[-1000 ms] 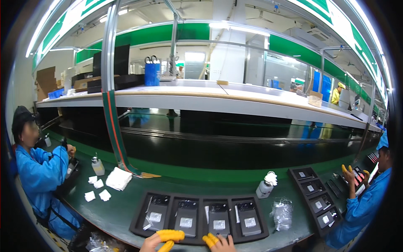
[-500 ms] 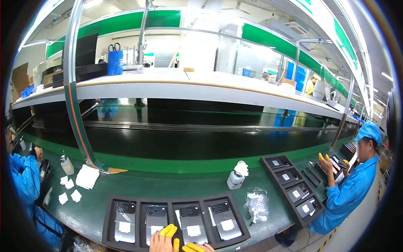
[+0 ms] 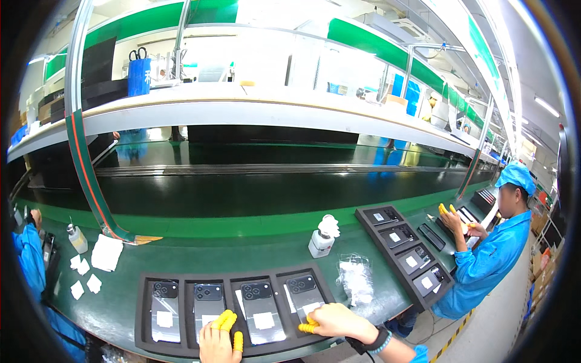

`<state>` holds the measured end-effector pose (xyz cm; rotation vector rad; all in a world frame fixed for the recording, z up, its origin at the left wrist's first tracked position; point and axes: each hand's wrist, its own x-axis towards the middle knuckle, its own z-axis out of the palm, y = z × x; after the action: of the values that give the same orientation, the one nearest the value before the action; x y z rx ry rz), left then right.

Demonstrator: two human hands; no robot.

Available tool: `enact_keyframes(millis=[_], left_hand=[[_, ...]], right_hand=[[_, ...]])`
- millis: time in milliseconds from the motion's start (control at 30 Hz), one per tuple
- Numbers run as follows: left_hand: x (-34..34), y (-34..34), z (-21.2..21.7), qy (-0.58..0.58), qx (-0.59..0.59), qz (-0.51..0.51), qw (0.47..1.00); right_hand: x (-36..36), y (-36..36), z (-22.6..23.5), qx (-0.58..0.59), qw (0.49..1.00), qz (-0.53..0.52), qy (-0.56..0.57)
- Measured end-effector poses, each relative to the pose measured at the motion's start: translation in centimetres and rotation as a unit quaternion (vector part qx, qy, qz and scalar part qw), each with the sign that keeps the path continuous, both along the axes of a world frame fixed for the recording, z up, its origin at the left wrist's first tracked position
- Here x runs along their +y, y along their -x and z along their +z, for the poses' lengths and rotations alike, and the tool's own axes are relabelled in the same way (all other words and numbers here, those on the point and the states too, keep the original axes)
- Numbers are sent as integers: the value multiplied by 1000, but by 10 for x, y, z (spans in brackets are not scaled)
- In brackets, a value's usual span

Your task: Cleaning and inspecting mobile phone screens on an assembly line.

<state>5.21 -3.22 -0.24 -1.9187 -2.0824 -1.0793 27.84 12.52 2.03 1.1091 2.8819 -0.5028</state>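
Observation:
Yellow finger cots cover fingertips on both of my hands. My left hand (image 3: 219,343) lies at the lower part of the second phone (image 3: 208,302) from the left, fingers stretched out and thumb apart, partly covering its white label. My right hand (image 3: 340,320) reaches over the rightmost phone (image 3: 304,296), its fingers curled down at the phone's lower part; what lies between the fingertips is hidden. Both phones sit face down in a black foam tray (image 3: 140,320), alongside a leftmost phone (image 3: 165,299) and a third phone (image 3: 260,305), both with white labels.
A second foam tray (image 3: 404,247) of phones stands right, near a co-worker in blue (image 3: 496,242). Between the trays are a white pump bottle (image 3: 322,239) and clear plastic bags (image 3: 356,279). White wipes (image 3: 108,253) and another bottle (image 3: 77,239) lie left, beside a metal post (image 3: 75,91).
My right hand has moved up and right, from the tray's front edge onto the rightmost phone. My left hand stays by the second phone. The whole view has shifted slightly.

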Motion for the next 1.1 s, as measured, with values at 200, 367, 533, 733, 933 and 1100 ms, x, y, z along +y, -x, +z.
enact_keyframes(millis=[200,367,533,733,933,1100], left_hand=[[-3,-2,-1,-5,-10,23,1000],[-2,-2,-2,-6,7,25,1000],[0,0,-5,-19,5,25,1000],[0,2,-5,-24,9,31,999],[-1,1,-4,-32,1,26,999],[-1,-2,-2,-30,4,18,999]], right_hand=[[17,17,2,-93,987,60,115],[36,25,0,-59,992,65,91],[29,29,17,-72,995,48,45],[5,38,25,-251,964,82,43],[24,20,0,-176,966,167,92],[47,0,11,-84,971,130,183]])
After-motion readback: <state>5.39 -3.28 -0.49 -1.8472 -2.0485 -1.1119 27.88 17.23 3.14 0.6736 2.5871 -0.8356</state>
